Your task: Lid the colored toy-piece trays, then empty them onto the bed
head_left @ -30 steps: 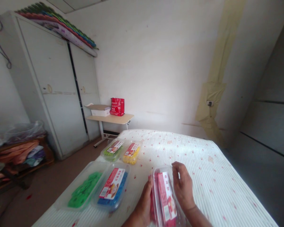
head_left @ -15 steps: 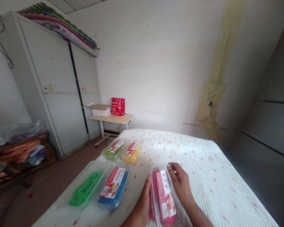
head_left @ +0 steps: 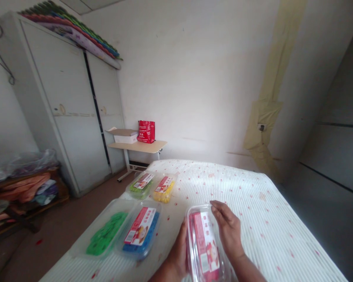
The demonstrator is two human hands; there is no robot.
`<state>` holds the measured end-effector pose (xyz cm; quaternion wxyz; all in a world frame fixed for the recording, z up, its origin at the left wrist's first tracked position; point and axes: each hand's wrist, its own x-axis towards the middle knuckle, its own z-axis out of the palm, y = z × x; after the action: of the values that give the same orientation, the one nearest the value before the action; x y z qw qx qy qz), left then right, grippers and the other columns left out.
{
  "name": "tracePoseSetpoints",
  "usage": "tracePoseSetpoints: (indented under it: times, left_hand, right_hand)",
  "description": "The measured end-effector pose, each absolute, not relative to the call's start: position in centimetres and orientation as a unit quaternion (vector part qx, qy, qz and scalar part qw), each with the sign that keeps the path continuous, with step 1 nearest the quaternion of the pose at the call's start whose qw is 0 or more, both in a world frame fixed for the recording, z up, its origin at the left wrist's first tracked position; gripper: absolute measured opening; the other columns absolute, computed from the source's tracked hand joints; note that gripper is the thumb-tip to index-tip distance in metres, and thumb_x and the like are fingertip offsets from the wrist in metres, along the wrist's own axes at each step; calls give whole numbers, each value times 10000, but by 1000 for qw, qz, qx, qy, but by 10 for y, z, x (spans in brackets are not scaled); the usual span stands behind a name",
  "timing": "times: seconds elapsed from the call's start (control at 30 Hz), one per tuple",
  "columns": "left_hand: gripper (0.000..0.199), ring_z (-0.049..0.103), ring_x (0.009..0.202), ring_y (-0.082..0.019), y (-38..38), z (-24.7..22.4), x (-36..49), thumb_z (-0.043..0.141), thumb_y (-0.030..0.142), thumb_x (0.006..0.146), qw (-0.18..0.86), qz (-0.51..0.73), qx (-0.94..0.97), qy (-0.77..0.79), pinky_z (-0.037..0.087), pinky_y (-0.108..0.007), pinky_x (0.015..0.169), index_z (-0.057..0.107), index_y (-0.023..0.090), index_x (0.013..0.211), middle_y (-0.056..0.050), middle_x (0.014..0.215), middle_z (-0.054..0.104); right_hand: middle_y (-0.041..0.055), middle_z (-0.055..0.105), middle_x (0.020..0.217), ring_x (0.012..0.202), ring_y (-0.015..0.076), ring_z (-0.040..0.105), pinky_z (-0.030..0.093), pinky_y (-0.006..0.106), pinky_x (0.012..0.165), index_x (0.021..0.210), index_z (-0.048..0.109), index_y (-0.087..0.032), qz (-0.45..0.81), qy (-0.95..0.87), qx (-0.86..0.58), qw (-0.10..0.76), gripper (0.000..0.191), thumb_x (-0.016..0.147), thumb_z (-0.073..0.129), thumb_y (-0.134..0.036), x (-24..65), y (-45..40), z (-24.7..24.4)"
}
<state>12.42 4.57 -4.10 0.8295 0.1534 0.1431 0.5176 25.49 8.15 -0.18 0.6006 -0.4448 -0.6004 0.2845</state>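
A clear lidded box with red contents and a red-and-white label (head_left: 205,244) is tilted in front of me, over the striped cloth. My left hand (head_left: 181,250) grips its left side, the fingers partly hidden behind it. My right hand (head_left: 228,227) is at the upper right corner, fingertips pressed together on the rim. To the left are a box with blue pieces (head_left: 140,231) and a label, and a box with green pieces (head_left: 107,233) without a label. Farther back sit a box with light green pieces (head_left: 140,185) and one with yellow pieces (head_left: 164,188).
The boxes lie on a wide surface with a white striped, red-dotted cloth (head_left: 253,203). Behind it, a small table (head_left: 153,146) holds a red bag (head_left: 146,131) and a white carton (head_left: 126,138). A grey cabinet (head_left: 67,117) stands at left.
My right hand has shifted slightly right, its palm farther from the box's side, with the fingertips still at the corner. The box and my left hand have barely moved.
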Motion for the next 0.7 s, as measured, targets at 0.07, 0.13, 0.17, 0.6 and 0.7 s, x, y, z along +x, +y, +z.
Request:
tracePoseSetpoints:
  times: [0.07,0.13,0.17,0.6,0.7]
  left_hand:
    - [671,551,1069,-316,44,-40,125,459,592,768,831,516,150,141,338,-454,985,512,110,1232,-154,1074,645]
    - [674,562,1049,-314,43,-38,126,456,603,761,832,514,144,150,355,-456,968,519,116,1224,-147,1058,653]
    - [678,567,1040,-314,42,-37,126,462,607,754,832,512,142,158,363,-456,959,521,120,1221,-143,1052,656]
    - [622,653,851,-269,47,-37,125,484,617,747,815,500,152,250,472,-397,802,579,149,1145,-112,898,709]
    - [599,658,837,-264,46,-32,122,507,601,742,804,508,149,273,487,-364,773,608,128,1095,-107,870,714]
  right_hand:
    - [72,670,943,894,210,604,468,348,832,882,678,-193,261,-611,-448,598,243,798,542,-377,255,82,-1]
    - [75,670,936,888,212,604,472,355,827,873,677,-197,232,-623,-450,596,239,802,537,-376,256,83,-2]
    - [76,671,930,885,214,604,475,359,822,871,677,-199,218,-628,-450,596,236,803,536,-376,256,84,-2]
    - [37,629,735,667,165,588,458,266,623,785,567,-198,148,-669,-489,539,255,839,437,-412,260,85,3]
    - [21,603,655,568,152,556,440,257,549,801,538,-198,168,-650,-506,542,276,843,408,-438,259,83,3]
